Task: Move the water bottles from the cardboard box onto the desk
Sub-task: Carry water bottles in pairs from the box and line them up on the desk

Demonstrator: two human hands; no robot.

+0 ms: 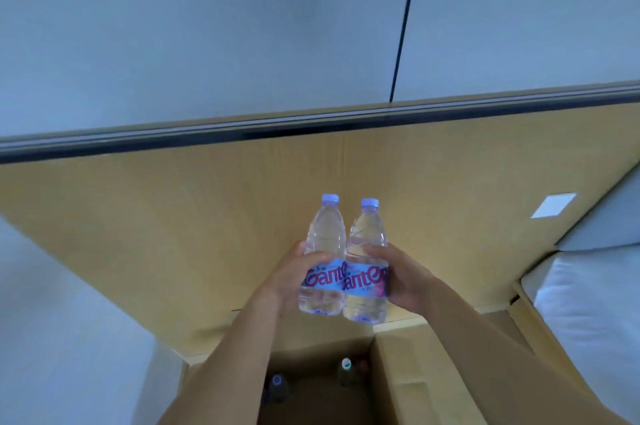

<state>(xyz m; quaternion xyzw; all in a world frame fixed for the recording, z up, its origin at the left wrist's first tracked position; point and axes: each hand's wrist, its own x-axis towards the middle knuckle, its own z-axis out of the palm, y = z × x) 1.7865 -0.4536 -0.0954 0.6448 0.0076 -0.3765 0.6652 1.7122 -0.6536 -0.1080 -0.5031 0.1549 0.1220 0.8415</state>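
1. Hands, two of them, are raised side by side above the desk (173, 216): the left hand (294, 275) wraps its fingers round the label of the left bottle (323, 258), and the right hand (398, 279) curls round the right bottle (367, 265) the same way.
2. Bottles held number two, clear with pale blue caps and blue labels with red lettering; they touch along their sides.
3. Each held bottle stands upright, long axis vertical, cap up and tipped slightly toward the far edge of the desk, base just over the desk's near edge.
4. Below the near edge of the desk sits one open cardboard box (408, 372); three caps show inside it, one pale blue (276, 380), one white (346, 363), one dark and blurred (362, 363).
5. On the desk, well to the right of the bottles, lies one white rectangle (553, 205).
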